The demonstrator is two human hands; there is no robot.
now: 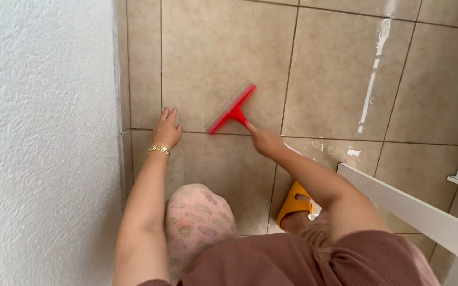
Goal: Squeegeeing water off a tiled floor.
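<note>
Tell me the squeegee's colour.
Red: the squeegee, held in the right hand, shows best in the head view.

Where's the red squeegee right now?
The red squeegee is in the right hand, blade against the beige tiled floor at frame centre, just right of the left hand planted flat there.

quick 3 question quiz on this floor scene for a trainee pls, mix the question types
1. True or false: the right hand grips the red squeegee by its handle.
2. Where does the left hand rest? A) on the white wall B) flat on the tiled floor C) on the knee
3. Fill in: the foot by the right arm wears a ____ slipper.

Key
1. True
2. B, flat on the tile beside the wall, with a gold bracelet on that wrist
3. Yellow
</note>
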